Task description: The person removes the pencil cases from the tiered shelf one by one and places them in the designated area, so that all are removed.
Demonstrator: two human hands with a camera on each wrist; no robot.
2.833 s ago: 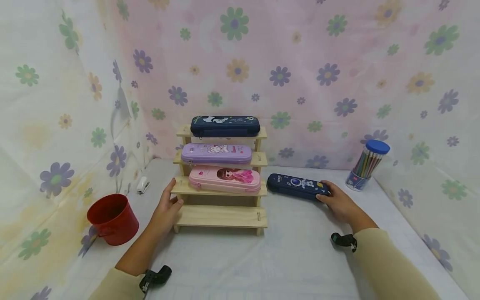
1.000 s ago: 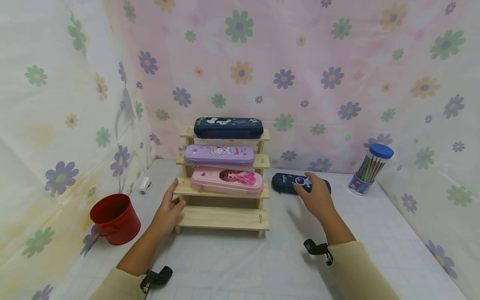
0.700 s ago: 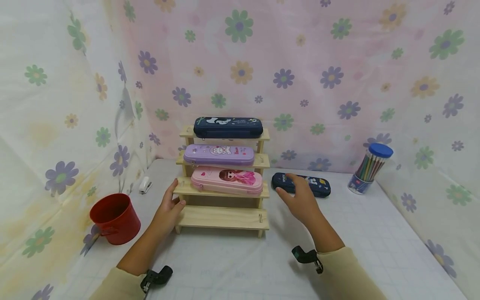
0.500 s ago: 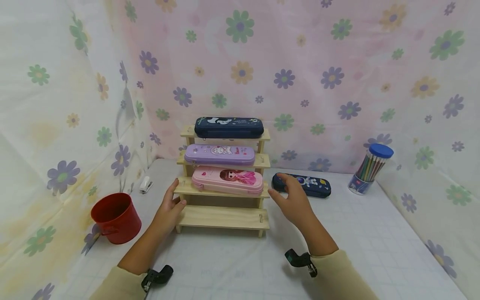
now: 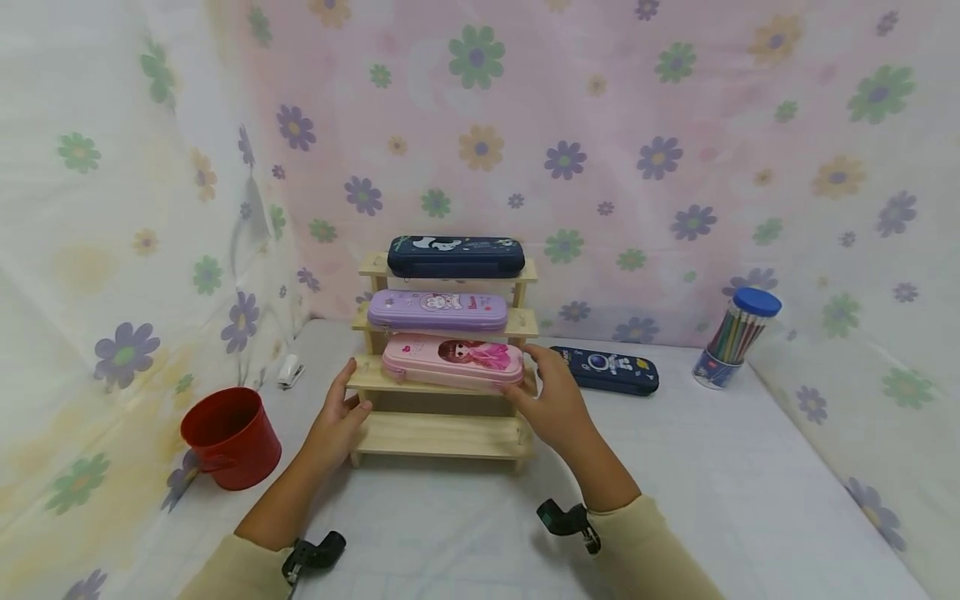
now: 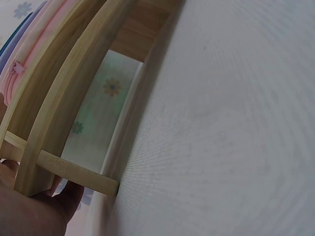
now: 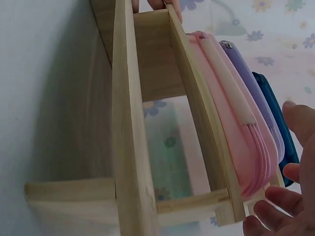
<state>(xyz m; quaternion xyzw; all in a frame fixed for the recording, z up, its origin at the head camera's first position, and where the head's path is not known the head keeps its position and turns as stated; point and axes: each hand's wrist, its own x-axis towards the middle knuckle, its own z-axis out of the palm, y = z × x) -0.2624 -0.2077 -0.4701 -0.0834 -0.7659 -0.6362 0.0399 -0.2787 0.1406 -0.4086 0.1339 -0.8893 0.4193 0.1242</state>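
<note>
In the head view the stepped wooden stand point(image 5: 442, 435) is shown whole, from in front and above. In the left wrist view it is seen close and tilted, along from its left end; in the right, from its right end. The pink pencil case point(image 5: 420, 354) is shared by both, though apparently only partly caught in the left.

Both forearms point(image 5: 272, 507) forward, right fingers point(image 7: 281, 197) apart.

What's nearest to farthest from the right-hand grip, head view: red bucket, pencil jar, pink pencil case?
1. Pink pencil case: immediately left, on the wooden stand.
2. Pencil jar: off to the right, farther back.
3. Red bucket: far left, past the stand.
</note>
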